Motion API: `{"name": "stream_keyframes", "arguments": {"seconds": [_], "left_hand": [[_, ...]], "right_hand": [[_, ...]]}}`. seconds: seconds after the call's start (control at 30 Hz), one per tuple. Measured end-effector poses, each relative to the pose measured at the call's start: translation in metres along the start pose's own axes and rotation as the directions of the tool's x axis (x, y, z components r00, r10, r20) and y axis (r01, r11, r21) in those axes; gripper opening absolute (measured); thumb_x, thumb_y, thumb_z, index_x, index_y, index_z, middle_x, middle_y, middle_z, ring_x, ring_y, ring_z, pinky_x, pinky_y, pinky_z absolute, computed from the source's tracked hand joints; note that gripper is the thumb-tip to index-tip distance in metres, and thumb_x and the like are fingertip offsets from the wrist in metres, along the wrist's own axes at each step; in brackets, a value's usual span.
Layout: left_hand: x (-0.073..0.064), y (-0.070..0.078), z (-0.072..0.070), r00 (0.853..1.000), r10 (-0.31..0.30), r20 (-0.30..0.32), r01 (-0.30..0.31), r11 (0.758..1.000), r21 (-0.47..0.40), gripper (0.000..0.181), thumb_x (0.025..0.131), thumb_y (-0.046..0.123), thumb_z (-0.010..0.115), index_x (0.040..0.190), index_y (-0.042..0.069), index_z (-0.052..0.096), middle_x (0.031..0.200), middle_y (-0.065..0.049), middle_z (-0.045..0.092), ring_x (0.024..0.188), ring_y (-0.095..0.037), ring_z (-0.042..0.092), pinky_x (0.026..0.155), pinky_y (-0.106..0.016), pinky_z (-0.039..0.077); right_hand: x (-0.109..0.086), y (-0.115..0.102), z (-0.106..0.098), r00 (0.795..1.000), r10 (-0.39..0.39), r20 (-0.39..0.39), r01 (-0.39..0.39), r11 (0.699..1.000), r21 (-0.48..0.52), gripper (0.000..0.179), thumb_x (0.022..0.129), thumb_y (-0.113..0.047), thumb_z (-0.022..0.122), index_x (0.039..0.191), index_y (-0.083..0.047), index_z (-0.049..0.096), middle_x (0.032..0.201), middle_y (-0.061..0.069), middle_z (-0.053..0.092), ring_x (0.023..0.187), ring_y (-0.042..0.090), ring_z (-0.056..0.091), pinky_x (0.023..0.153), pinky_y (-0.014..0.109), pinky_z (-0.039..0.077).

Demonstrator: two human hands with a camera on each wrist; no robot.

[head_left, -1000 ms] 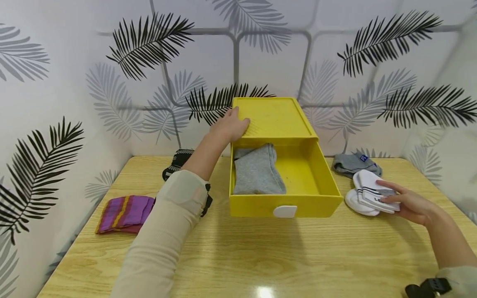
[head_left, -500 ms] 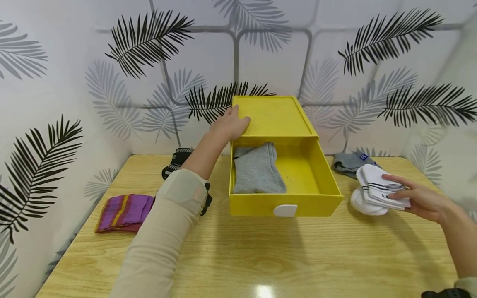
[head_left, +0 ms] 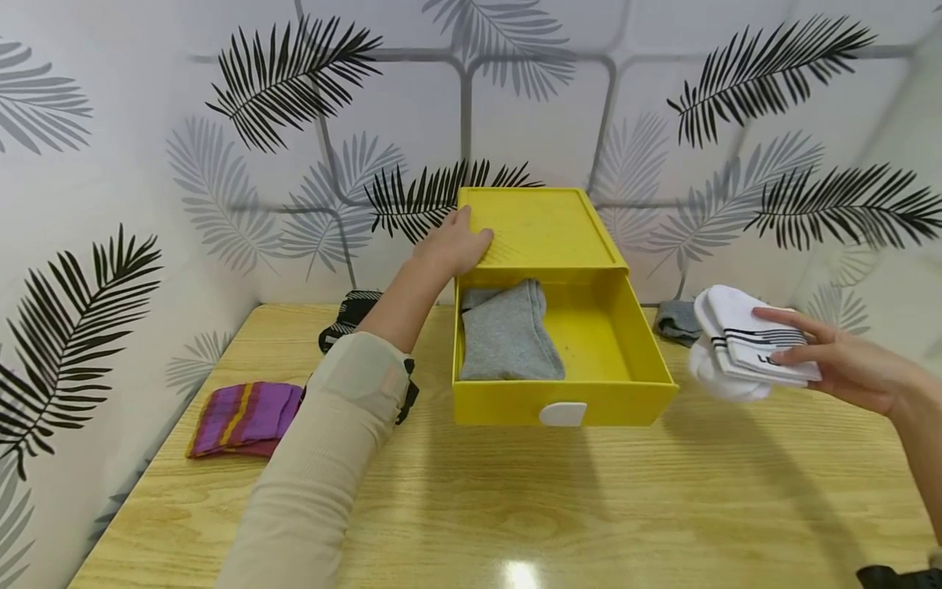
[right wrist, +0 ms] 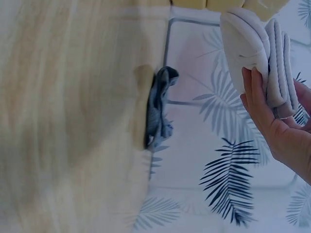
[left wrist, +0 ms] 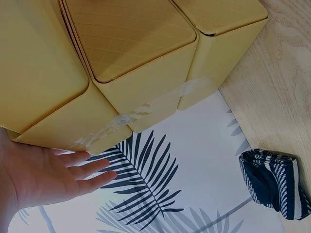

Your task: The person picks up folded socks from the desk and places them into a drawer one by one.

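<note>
My right hand (head_left: pixel 857 364) pinches a folded pair of white socks (head_left: pixel 743 319) with black stripes, held up right of the yellow drawer box (head_left: pixel 537 229). In the right wrist view the socks (right wrist: pixel 245 41) lie between thumb and fingers. My left hand (head_left: pixel 455 245) rests at the box's upper left edge, thumb on top. The left wrist view shows the left fingers (left wrist: pixel 90 170) straight along the box's side. The box's drawer (head_left: pixel 500 405) is pulled out, its white tab facing me. Folded grey socks (head_left: pixel 511 335) lie in the drawer's left part.
On the wooden table (head_left: pixel 515 499), purple striped socks (head_left: pixel 246 417) lie at the left, partly behind my sleeve. Black patterned socks (left wrist: pixel 272 184) lie behind my left forearm. Another grey pair (head_left: pixel 675 321) lies back right, partly hidden by the white socks. A patterned wall stands behind.
My right hand has lifted the white socks off the table, moving up and slightly right. The left hand and the drawer box have stayed in place.
</note>
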State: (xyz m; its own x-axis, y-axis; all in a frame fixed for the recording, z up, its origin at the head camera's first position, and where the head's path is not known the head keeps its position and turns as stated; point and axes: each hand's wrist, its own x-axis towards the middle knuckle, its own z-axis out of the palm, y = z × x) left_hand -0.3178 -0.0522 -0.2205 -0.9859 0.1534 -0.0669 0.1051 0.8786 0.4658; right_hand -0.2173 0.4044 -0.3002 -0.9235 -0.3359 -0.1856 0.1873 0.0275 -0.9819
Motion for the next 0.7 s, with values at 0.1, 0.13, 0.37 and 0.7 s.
{"name": "stream_keyframes", "arguments": {"seconds": [0.1, 0.13, 0.37, 0.7], "left_hand": [[0.001, 0.0, 0.0, 1.0, -0.001, -0.003, 0.001, 1.0, 0.004, 0.064, 0.097, 0.047, 0.026, 0.15, 0.018, 0.003, 0.153, -0.005, 0.003, 0.137, -0.03, 0.009, 0.106, -0.048, 0.015], [0.002, 0.0, 0.0, 1.0, -0.003, -0.002, 0.003, 1.0, 0.005, 0.064, 0.097, 0.047, 0.026, 0.15, 0.018, 0.003, 0.153, -0.005, 0.003, 0.137, -0.03, 0.009, 0.106, -0.048, 0.015], [0.001, 0.0, 0.001, 1.0, 0.001, -0.002, -0.001, 1.0, -0.003, 0.064, 0.097, 0.046, 0.026, 0.15, 0.018, 0.003, 0.153, -0.005, 0.003, 0.136, -0.031, 0.009, 0.106, -0.048, 0.015], [0.003, -0.001, 0.001, 1.0, 0.0, -0.004, 0.0, 1.0, -0.011, 0.064, 0.097, 0.047, 0.026, 0.15, 0.018, 0.002, 0.153, -0.005, 0.003, 0.137, -0.03, 0.007, 0.107, -0.047, 0.013]], "right_hand": [[0.0, -0.009, 0.005, 0.999, -0.018, 0.037, 0.018, 1.0, 0.003, 0.056, 0.094, 0.009, 0.04, 0.127, -0.034, 0.053, 0.117, 0.001, 0.039, 0.09, 0.018, 0.056, 0.077, 0.032, 0.051], [-0.001, -0.012, 0.007, 0.998, -0.024, 0.05, 0.024, 1.0, 0.005, 0.056, 0.094, 0.009, 0.039, 0.128, -0.034, 0.052, 0.118, 0.001, 0.038, 0.09, 0.018, 0.056, 0.077, 0.032, 0.051], [-0.002, -0.033, 0.018, 0.996, -0.051, 0.071, 0.051, 0.999, -0.008, 0.057, 0.095, 0.008, 0.039, 0.131, -0.035, 0.05, 0.12, 0.002, 0.035, 0.09, 0.019, 0.057, 0.077, 0.032, 0.051], [-0.004, -0.07, 0.038, 0.995, -0.074, 0.073, 0.082, 0.99, -0.117, 0.059, 0.096, 0.004, 0.038, 0.134, -0.041, 0.045, 0.121, -0.002, 0.039, 0.091, 0.016, 0.056, 0.075, 0.03, 0.051]]}}
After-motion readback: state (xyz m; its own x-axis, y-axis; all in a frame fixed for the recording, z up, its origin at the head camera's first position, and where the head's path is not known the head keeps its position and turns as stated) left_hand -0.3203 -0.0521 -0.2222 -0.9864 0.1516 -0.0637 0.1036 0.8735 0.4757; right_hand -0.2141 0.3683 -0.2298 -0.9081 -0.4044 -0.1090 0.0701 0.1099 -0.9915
